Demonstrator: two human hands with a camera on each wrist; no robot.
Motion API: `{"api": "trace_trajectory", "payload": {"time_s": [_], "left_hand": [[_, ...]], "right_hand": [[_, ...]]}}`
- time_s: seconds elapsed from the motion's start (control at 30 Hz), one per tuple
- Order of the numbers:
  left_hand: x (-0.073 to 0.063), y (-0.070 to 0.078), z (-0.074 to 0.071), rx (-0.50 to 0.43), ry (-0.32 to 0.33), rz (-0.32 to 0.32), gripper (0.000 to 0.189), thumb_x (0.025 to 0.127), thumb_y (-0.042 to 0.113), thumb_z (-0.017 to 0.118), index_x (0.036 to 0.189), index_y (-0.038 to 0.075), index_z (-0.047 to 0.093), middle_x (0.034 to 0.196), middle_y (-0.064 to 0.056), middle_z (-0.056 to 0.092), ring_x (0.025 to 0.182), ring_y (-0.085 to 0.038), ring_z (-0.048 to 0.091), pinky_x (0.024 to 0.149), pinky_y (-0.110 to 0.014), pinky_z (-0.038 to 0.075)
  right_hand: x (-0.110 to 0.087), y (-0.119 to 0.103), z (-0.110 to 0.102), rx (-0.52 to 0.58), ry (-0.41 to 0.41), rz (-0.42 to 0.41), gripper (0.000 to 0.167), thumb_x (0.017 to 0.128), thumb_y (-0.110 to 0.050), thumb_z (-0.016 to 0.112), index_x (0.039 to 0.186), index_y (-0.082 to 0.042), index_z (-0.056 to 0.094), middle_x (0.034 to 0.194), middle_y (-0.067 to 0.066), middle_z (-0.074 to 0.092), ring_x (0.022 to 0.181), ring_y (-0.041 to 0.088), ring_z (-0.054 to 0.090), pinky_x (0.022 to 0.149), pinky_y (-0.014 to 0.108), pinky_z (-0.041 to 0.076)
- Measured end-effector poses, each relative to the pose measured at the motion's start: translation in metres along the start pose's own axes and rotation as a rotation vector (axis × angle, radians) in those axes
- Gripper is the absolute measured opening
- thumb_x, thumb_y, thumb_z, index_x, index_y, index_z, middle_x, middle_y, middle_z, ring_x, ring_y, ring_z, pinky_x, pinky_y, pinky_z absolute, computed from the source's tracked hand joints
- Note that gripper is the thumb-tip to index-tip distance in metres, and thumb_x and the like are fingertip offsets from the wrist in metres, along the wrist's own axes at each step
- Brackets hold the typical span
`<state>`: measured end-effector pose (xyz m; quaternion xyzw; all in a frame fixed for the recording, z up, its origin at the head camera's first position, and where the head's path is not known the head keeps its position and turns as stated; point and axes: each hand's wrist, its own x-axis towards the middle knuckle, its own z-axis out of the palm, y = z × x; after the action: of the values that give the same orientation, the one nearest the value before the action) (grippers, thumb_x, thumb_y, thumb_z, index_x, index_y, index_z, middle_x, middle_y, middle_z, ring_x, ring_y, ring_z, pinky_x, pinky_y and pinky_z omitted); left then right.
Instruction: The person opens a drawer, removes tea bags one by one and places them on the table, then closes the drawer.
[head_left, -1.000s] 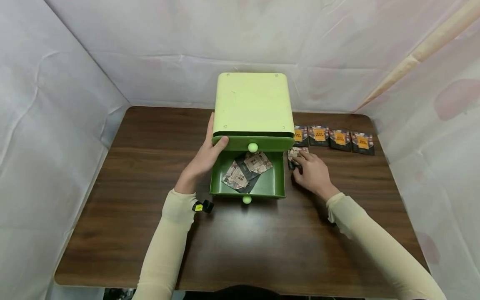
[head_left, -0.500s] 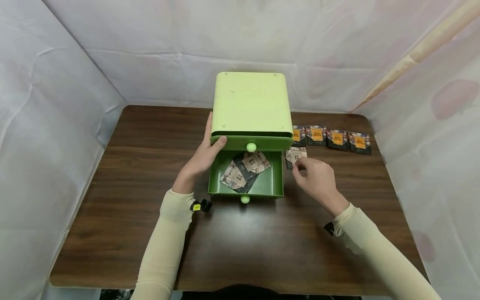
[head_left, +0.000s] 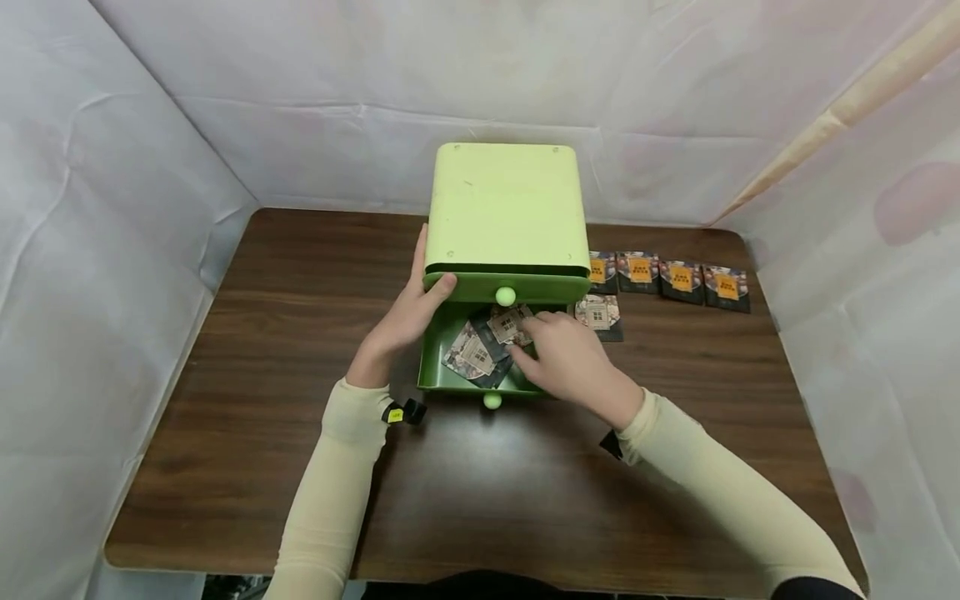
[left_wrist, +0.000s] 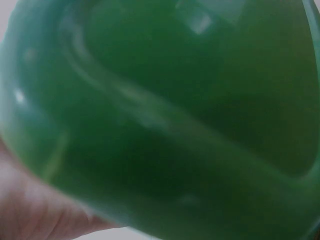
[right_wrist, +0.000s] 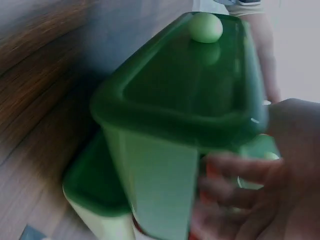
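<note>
A light-green two-drawer cabinet (head_left: 510, 204) stands at the table's back, its lower drawer (head_left: 491, 392) pulled out. Dark sachets (head_left: 474, 354) with beige labels overlap inside that drawer. My left hand (head_left: 401, 312) rests against the cabinet's left side, fingers along it and thumb at the front edge of the closed upper drawer (head_left: 480, 287). Over the drawer's right part is my right hand (head_left: 570, 358), fingers extended by the upper sachet (head_left: 508, 323); contact is hard to tell. In the right wrist view, the fingers (right_wrist: 240, 170) are blurred beside the drawer wall.
Right of the cabinet, several dark sachets with orange labels (head_left: 681, 279) lie in a row. One beige-labelled sachet (head_left: 600, 317) lies below the row's left end. The brown wooden table (head_left: 262, 375) has pale cloth walls (head_left: 360, 67) behind and at both sides.
My right hand has moved left from the beige-labelled sachet on the table to the open drawer. That sachet stays on the table, now in fuller view. My left hand keeps its place.
</note>
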<state>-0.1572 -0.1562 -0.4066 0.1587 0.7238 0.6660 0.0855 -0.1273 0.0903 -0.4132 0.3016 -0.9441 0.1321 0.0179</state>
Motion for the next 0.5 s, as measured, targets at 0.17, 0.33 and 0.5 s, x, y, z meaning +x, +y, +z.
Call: {"api": "trace_trajectory", "payload": {"time_s": [0.17,0.33,0.5], "left_hand": [[-0.002,-0.001,0.001,-0.004,-0.006,-0.006,0.098,0.094,0.058,0.049,0.153,0.023,-0.022,0.159,-0.001,-0.018,0.145,-0.019,-0.005,0.111,-0.052,0.015],[0.001,-0.005,0.001,0.005,-0.017,0.005,0.102,0.091,0.063,0.048,0.152,0.022,-0.023,0.159,-0.002,-0.019,0.145,-0.018,-0.006,0.111,-0.052,0.013],[0.008,-0.023,-0.004,-0.009,-0.002,0.008,0.103,0.089,0.064,0.051,0.152,0.028,-0.022,0.159,0.002,-0.018,0.144,-0.016,-0.005,0.111,-0.053,0.014]], "right_hand": [[0.019,-0.006,0.023,-0.127,-0.077,0.108,0.054,0.082,-0.062,0.067,0.079,-0.008,0.063,0.063,0.004,0.053,0.056,0.022,0.052,0.041,0.033,0.04],[0.024,-0.01,0.037,-0.19,-0.048,0.116,0.048,0.077,-0.053,0.076,0.074,-0.009,0.056,0.065,0.006,0.053,0.061,0.026,0.054,0.044,0.037,0.044],[0.028,-0.015,0.038,-0.207,-0.054,0.131,0.022,0.081,-0.02,0.068,0.089,-0.002,0.06,0.071,0.011,0.056,0.065,0.03,0.056,0.046,0.04,0.046]]}}
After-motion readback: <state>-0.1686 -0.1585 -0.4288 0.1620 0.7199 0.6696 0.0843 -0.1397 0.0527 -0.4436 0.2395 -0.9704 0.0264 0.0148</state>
